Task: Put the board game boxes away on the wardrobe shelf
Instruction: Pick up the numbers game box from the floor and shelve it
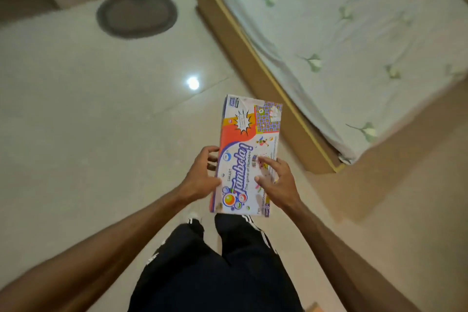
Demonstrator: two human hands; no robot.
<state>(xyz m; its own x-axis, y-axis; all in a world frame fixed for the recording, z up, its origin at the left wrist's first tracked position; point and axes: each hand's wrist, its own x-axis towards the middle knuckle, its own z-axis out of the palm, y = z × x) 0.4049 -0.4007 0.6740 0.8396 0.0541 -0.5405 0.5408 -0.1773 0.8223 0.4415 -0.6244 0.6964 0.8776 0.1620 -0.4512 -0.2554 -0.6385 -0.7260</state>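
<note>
The head view shows a flat rectangular cardboard game box (247, 157), white with orange, purple and multicoloured print, held in the air in front of the person's dark-trousered legs (222, 261) and above the pale polished tile floor (88, 134). Its long axis runs away from the body, with the near short end just above the knees and the far end pointing toward the corner of the wooden bed frame (278, 99). The box is gripped near its near half from both long sides: the left hand (202, 177) is wrapped on the left edge with curled fingers beneath and the thumb on top, while the right hand (276, 182) is laid on the printed face and right edge with fingers spread. Neither hand is clearly nearer; the hold is roughly balanced. The wardrobe shelf is not seen, so its direction cannot be told. Open floor is offered to the left and ahead, where a round grey mat (136, 14) lies well apart; the bed with its pale flowered sheet (354, 33) closes off the right. A turn toward the left would appear the freer path.
</note>
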